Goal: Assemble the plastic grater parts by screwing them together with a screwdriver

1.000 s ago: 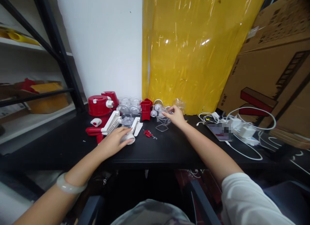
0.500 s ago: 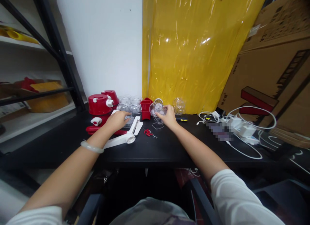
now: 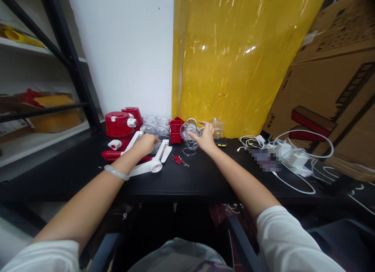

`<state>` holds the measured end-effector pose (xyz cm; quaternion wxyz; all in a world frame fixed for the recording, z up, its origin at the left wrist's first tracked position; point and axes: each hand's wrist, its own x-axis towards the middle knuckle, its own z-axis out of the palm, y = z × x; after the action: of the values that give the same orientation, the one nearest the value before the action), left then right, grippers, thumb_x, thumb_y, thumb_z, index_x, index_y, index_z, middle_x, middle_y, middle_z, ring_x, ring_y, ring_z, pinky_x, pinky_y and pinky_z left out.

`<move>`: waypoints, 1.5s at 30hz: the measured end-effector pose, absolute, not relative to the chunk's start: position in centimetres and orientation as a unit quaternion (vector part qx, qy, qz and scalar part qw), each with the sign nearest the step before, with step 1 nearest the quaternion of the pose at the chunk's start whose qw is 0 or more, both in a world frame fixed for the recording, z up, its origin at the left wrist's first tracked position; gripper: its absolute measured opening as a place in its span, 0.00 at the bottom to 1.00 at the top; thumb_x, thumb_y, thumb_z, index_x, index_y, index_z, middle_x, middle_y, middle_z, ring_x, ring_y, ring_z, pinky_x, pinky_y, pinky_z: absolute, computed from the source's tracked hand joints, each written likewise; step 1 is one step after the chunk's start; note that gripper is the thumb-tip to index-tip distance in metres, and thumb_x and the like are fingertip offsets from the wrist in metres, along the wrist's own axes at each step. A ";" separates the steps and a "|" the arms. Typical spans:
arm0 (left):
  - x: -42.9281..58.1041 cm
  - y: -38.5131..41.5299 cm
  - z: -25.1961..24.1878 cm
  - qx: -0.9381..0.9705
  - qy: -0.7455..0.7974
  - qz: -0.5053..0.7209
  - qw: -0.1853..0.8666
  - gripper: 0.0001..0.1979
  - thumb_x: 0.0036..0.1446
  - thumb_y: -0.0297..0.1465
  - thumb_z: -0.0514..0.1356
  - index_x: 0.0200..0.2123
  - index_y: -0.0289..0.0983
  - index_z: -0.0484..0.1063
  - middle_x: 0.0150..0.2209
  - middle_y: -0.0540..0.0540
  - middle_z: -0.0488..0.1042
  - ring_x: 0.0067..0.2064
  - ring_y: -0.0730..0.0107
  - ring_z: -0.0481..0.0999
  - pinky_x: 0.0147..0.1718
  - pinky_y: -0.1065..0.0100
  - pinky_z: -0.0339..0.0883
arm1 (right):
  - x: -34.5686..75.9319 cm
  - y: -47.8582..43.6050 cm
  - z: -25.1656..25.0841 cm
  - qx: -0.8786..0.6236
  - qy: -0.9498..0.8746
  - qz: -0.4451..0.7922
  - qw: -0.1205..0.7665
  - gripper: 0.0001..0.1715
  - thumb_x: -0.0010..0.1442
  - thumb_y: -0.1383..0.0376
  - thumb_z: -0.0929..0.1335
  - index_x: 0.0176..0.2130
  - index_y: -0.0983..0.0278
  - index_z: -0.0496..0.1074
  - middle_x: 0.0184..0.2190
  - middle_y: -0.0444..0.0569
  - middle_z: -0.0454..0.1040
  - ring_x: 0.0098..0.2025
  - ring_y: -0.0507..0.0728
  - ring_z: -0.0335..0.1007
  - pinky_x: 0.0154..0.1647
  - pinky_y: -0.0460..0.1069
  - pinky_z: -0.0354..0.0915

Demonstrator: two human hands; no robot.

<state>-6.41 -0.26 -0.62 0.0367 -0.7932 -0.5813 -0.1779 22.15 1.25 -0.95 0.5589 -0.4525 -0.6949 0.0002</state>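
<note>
My left hand (image 3: 146, 144) reaches over the white forked frame (image 3: 155, 165), fingers curled down together beside clear plastic cups (image 3: 149, 129). What its fingertips hold is hidden. My right hand (image 3: 206, 137) is open, thumb and fingers apart, at the edge of a cluster of clear round plastic parts (image 3: 190, 130). Between the hands stands a red plastic hopper-like part (image 3: 176, 130). Small red pieces (image 3: 177, 159) lie with metal screws (image 3: 185, 164) on the black table (image 3: 187, 184).
Red round housings (image 3: 119, 124) with white knobs stand at the left, near a red bar (image 3: 109, 155). More clear parts (image 3: 217, 127) and a black-yellow tool (image 3: 221, 144) lie behind my right hand. White cables and chargers (image 3: 297, 159) spread at the right, beside a large cardboard box (image 3: 328, 92).
My left hand's fingers have drawn in and curled beside the clear cups. The right hand has loosened from the clear parts, its fingers lifting away from the thumb.
</note>
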 end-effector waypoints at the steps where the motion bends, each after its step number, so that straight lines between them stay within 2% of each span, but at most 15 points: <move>1: -6.5 -0.2 -0.5 -0.792 -0.582 -0.183 0.037 0.14 0.52 0.29 0.57 0.39 0.35 0.80 0.39 0.39 0.82 0.42 0.56 0.79 0.45 0.63 0.68 | 22.3 1.1 -0.7 -0.448 -0.698 0.002 0.559 0.40 0.48 0.44 0.73 0.52 0.61 0.63 0.52 0.59 0.64 0.57 0.68 0.57 0.59 0.65 0.53; 5: -6.3 -1.2 1.2 -0.785 -0.565 -0.251 0.031 0.15 0.53 0.26 0.57 0.41 0.34 0.80 0.39 0.39 0.82 0.41 0.58 0.80 0.45 0.63 0.69 | 23.1 1.2 0.3 -0.427 -0.695 0.017 0.578 0.35 0.52 0.45 0.70 0.52 0.62 0.63 0.52 0.59 0.63 0.58 0.66 0.57 0.60 0.64 0.54; 8: -4.9 -3.2 4.6 -0.782 -0.529 -0.329 0.034 0.12 0.54 0.30 0.60 0.40 0.35 0.80 0.41 0.39 0.81 0.42 0.57 0.79 0.47 0.59 0.69 | 23.3 1.6 1.7 -0.405 -0.689 0.040 0.599 0.29 0.57 0.47 0.67 0.51 0.61 0.64 0.52 0.58 0.63 0.58 0.64 0.59 0.59 0.63 0.57; 12: -1.3 -5.3 10.3 -0.748 -0.414 -0.510 -0.092 0.13 0.49 0.35 0.68 0.39 0.36 0.80 0.37 0.42 0.81 0.41 0.61 0.79 0.47 0.58 0.70 | 22.5 1.6 5.2 -0.347 -0.683 0.076 0.639 0.24 0.59 0.48 0.66 0.49 0.59 0.66 0.53 0.56 0.63 0.58 0.62 0.60 0.56 0.61 0.63; 15: 1.5 -4.9 13.1 -0.679 -0.283 -0.633 -0.242 0.17 0.45 0.36 0.71 0.38 0.35 0.78 0.37 0.43 0.80 0.40 0.65 0.79 0.45 0.60 0.72 | 21.3 0.9 8.3 -0.285 -0.717 0.110 0.626 0.22 0.61 0.48 0.64 0.49 0.58 0.67 0.53 0.55 0.65 0.57 0.62 0.62 0.57 0.61 0.64; 17: 3.0 -3.9 14.0 -0.623 -0.213 -0.687 -0.308 0.18 0.44 0.36 0.72 0.39 0.35 0.77 0.35 0.46 0.79 0.39 0.69 0.78 0.45 0.63 0.72 | 20.5 0.3 9.9 -0.250 -0.748 0.133 0.601 0.25 0.61 0.47 0.64 0.54 0.55 0.65 0.55 0.54 0.64 0.58 0.61 0.62 0.57 0.61 0.64; 20: 4.5 -2.1 14.4 -0.563 -0.172 -0.725 -0.357 0.20 0.41 0.34 0.73 0.38 0.36 0.75 0.33 0.49 0.77 0.37 0.74 0.77 0.43 0.68 0.72 | 20.0 -0.2 11.0 -0.224 -0.763 0.167 0.583 0.39 0.58 0.46 0.68 0.63 0.52 0.54 0.61 0.56 0.58 0.59 0.62 0.63 0.55 0.60 0.68; 23: 5.5 -0.9 14.0 -0.530 -0.168 -0.733 -0.392 0.20 0.38 0.34 0.74 0.35 0.36 0.74 0.31 0.50 0.77 0.34 0.76 0.77 0.39 0.72 0.71 | 20.0 -0.2 11.0 -0.223 -0.764 0.175 0.580 0.48 0.54 0.48 0.72 0.65 0.52 0.50 0.62 0.58 0.56 0.57 0.63 0.64 0.54 0.61 0.69; 28: 6.5 -0.3 12.9 -0.557 -0.165 -0.714 -0.391 0.18 0.38 0.34 0.74 0.33 0.35 0.74 0.31 0.51 0.76 0.34 0.78 0.76 0.38 0.74 0.72 | 20.5 0.3 10.4 -0.247 -0.753 0.140 0.594 0.48 0.51 0.52 0.75 0.63 0.54 0.54 0.58 0.57 0.63 0.53 0.63 0.68 0.55 0.64 0.68; 33: 5.9 -0.5 12.9 -0.620 -0.217 -0.664 -0.356 0.18 0.42 0.37 0.73 0.35 0.35 0.74 0.38 0.47 0.77 0.38 0.71 0.78 0.40 0.66 0.76 | 21.9 0.7 10.8 -0.245 -0.760 0.146 0.584 0.50 0.47 0.57 0.77 0.64 0.55 0.57 0.60 0.56 0.64 0.59 0.63 0.65 0.60 0.63 0.64; 36: 4.8 -1.0 13.4 -0.676 -0.254 -0.603 -0.340 0.19 0.43 0.37 0.72 0.38 0.36 0.75 0.37 0.45 0.77 0.38 0.66 0.79 0.39 0.62 0.78 | 23.1 1.2 10.9 -0.212 -0.775 0.240 0.545 0.40 0.48 0.55 0.76 0.58 0.57 0.66 0.58 0.54 0.68 0.60 0.62 0.66 0.62 0.62 0.63; 38: 4.2 -1.3 13.7 -0.695 -0.277 -0.568 -0.342 0.21 0.44 0.37 0.72 0.41 0.36 0.74 0.35 0.45 0.78 0.36 0.64 0.80 0.36 0.61 0.78 | 23.7 1.8 10.8 -0.206 -0.777 0.303 0.512 0.28 0.52 0.53 0.74 0.51 0.59 0.72 0.53 0.53 0.74 0.56 0.61 0.70 0.60 0.62 0.65; 40: 3.8 -1.6 13.8 -0.710 -0.292 -0.541 -0.344 0.23 0.46 0.37 0.71 0.45 0.37 0.73 0.32 0.45 0.79 0.33 0.63 0.81 0.34 0.62 0.78 | 24.1 2.5 10.6 -0.200 -0.781 0.341 0.484 0.22 0.54 0.52 0.73 0.46 0.59 0.74 0.49 0.51 0.77 0.52 0.60 0.73 0.58 0.62 0.66; 42: 3.7 -1.7 13.7 -0.728 -0.302 -0.511 -0.343 0.24 0.46 0.38 0.70 0.47 0.38 0.73 0.29 0.46 0.79 0.32 0.62 0.81 0.31 0.63 0.77 | 24.3 3.1 10.2 -0.180 -0.789 0.360 0.465 0.22 0.55 0.53 0.73 0.47 0.59 0.74 0.48 0.51 0.77 0.51 0.59 0.74 0.57 0.62 0.67; 45: 3.7 -1.5 13.4 -0.769 -0.331 -0.449 -0.313 0.18 0.47 0.40 0.68 0.40 0.38 0.77 0.30 0.43 0.81 0.32 0.60 0.82 0.30 0.64 0.76 | 24.5 3.7 9.6 -0.156 -0.807 0.364 0.437 0.27 0.54 0.54 0.73 0.52 0.58 0.72 0.48 0.52 0.77 0.51 0.59 0.75 0.53 0.61 0.70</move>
<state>3.68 -1.45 13.39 -0.3127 -0.7688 -0.3312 -0.4489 24.52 3.74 9.63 0.4374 -0.1564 -0.8074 0.3638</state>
